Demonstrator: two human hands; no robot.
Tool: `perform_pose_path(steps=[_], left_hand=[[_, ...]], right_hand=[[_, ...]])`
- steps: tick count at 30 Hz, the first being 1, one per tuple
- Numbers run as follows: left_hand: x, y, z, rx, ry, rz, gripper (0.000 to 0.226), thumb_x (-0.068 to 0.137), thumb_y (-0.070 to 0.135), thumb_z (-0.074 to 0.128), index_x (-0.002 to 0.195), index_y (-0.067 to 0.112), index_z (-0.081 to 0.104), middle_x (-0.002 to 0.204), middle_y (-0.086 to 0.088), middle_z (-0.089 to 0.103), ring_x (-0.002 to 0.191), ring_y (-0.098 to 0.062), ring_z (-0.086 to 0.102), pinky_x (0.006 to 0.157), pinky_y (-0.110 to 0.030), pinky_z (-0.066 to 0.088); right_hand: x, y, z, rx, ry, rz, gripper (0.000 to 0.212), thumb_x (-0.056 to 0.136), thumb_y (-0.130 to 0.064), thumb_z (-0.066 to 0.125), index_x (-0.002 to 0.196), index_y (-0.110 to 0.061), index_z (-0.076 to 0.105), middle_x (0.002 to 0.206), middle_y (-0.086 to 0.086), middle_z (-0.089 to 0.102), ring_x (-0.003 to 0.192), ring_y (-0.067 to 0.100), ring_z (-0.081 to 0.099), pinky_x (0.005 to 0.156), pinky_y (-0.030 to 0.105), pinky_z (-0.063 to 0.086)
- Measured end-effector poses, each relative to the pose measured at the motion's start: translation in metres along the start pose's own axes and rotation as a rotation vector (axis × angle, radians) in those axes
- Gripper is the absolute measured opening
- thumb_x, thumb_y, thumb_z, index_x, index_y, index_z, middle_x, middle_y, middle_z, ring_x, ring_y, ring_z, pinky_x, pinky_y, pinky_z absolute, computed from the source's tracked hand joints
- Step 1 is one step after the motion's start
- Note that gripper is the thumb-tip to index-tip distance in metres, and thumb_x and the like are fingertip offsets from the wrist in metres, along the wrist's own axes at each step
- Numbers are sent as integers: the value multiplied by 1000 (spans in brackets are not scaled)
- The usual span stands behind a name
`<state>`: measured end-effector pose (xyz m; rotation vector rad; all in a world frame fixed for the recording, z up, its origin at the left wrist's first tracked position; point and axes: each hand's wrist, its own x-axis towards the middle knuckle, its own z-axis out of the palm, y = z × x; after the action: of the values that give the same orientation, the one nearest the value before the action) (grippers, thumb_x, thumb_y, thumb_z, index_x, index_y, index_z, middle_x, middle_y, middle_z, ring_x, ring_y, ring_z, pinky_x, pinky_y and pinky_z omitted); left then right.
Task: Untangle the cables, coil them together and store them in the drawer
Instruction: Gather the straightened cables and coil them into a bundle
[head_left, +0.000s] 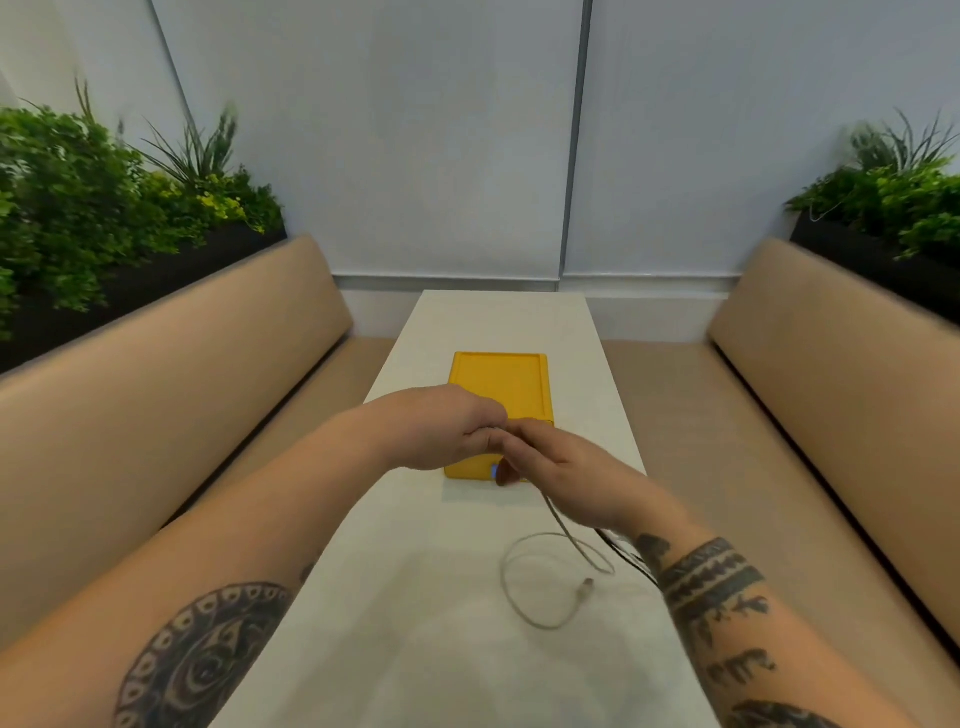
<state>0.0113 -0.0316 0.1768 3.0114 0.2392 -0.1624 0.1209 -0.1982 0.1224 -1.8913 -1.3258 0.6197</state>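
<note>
Above the yellow drawer (500, 382), the left hand (447, 427) pinches the cables (521, 613); the right hand (563, 470) blurs, hold unclear. The cables trail across the counter (415, 649), nearer than the drawer.

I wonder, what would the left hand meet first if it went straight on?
Most likely the right hand, right in front of it over the yellow drawer; depth is unclear.

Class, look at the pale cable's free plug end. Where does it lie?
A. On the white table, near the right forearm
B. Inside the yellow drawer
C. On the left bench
A: the pale cable ends in a plug lying on the white table, outside the yellow drawer.
</note>
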Motion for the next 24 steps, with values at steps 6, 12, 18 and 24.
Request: perform_pose_path(steps=[6, 12, 18, 24], left_hand=[[-5, -24, 12, -413, -16, -73, 18, 101, 47, 43, 100, 33, 54, 68, 11, 60, 59, -10, 57, 49, -35, 53], [-16, -64, 42, -1205, 276, -321, 72, 87, 79, 23, 115, 29, 66, 112, 1, 74, 90, -22, 68, 77, -38, 54], [-28, -23, 104, -1869, 527, -903, 72, 93, 74, 29, 99, 9, 60, 80, -8, 61, 61, -23, 53, 57, -33, 53], [-18, 38, 88, -2216, 223, -364, 76, 87, 77, 38, 99, 9, 72, 116, -13, 71, 112, -28, 63, 104, -48, 42]], right_hand=[[8, -1, 10, -110, 41, 2, 33, 104, -46, 37, 92, -29, 62, 74, -10, 56, 64, 2, 51, 62, 25, 40], [11, 24, 9, 1, 188, 35, 35, 105, -39, 41, 75, -30, 57, 58, -12, 52, 54, 6, 44, 59, 29, 36], [17, 39, 1, 142, 479, 50, 35, 104, -38, 41, 75, -27, 57, 57, -12, 51, 56, 14, 44, 59, 34, 36], [0, 23, 33, -145, 426, -51, 21, 104, -37, 44, 94, -25, 59, 84, 2, 68, 76, 23, 61, 58, 32, 32]])
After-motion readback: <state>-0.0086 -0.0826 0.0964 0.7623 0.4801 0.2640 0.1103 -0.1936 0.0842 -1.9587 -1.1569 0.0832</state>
